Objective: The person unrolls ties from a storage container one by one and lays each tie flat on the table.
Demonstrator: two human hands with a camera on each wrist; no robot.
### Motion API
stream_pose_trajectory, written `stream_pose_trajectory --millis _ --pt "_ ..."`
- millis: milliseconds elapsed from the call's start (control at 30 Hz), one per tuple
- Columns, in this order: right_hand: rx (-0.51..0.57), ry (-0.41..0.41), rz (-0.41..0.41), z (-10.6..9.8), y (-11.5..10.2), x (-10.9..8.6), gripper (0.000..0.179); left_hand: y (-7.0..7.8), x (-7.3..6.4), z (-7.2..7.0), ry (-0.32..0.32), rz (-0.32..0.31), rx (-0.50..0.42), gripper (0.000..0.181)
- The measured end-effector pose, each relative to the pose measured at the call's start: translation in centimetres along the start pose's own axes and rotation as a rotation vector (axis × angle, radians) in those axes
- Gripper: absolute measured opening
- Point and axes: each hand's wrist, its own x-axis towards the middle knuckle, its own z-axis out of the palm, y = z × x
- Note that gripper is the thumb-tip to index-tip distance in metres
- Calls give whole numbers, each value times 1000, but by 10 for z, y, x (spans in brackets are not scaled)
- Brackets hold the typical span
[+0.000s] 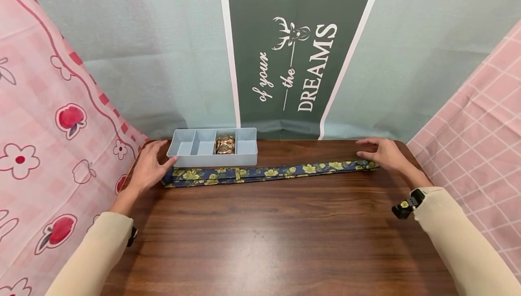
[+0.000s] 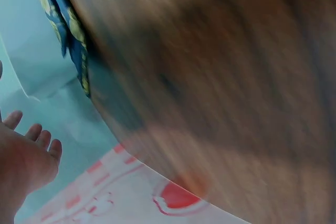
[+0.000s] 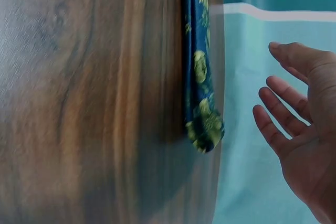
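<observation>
Two hands reach over one tabletop (image 1: 252, 232), and neither grasps anything: the fingers of both are released and loosely spread. One blue necktie (image 1: 285, 172) with yellow flowers lies folded in a long strip across the far part of the tabletop, just in front of one pale blue tray (image 1: 215, 160). The left hand (image 1: 152, 165) is by the necktie's left end, its thumb at the tray's near left corner; whether it touches the tray, I cannot tell. The right hand (image 1: 384, 153) is beside the necktie's narrower right end, and the right wrist view shows it apart from the fabric. The tray has four compartments, and the third from the left holds one patterned roll (image 1: 225, 144).

Behind, one dark green panel (image 1: 252, 24) bears four readable words, turned sideways: "of your", "the" and, in capitals, "DREAMS". One white deer head (image 1: 300, 33) is printed beside them. Two pink cloths hang at the sides, the left cloth (image 1: 40, 196) with red fruit and flowers, the right cloth (image 1: 488, 119) with a white grid.
</observation>
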Motion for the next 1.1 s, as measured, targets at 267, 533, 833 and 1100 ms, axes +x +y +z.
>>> stream_pose_trajectory --millis 267,533,833,1100 --pt "-21 2 -126 3 -25 16 37 17 17 13 -46 -9 21 79" --pt "-24 -28 -156 7 -48 30 39 26 29 24 -125 44 55 83" --pt "-1 -75 -204 18 -77 46 43 36 37 37 -214 96 121 84" --pt "15 -87 -320 29 -109 61 43 45 45 48 -287 113 222 84"
